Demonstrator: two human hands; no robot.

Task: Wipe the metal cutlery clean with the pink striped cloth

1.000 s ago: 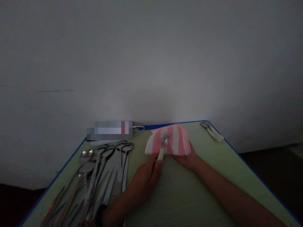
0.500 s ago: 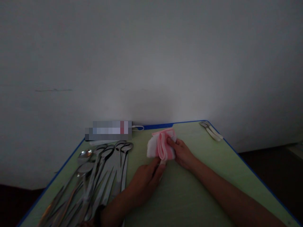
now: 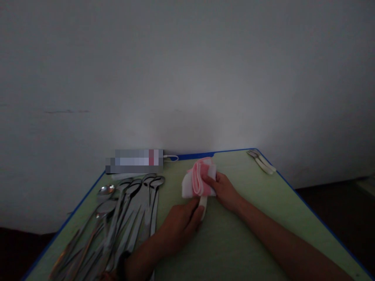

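Note:
A folded pink and white cloth is held above the middle of the table. My right hand grips its right side, thumb on top of the folds. Below the cloth, my left hand is closed around a pale handle. The upper end of that utensil is hidden inside the cloth, so its kind cannot be made out.
Many metal spoons and other cutlery lie on the left of the green table. Two forks with pale handles rest at the far right corner. A blurred-out box with a white cable stands at the back left, near the wall.
The cloth and my right hand have shifted slightly left, and the folds have turned a little. More of the pale handle shows beside my left fingers.

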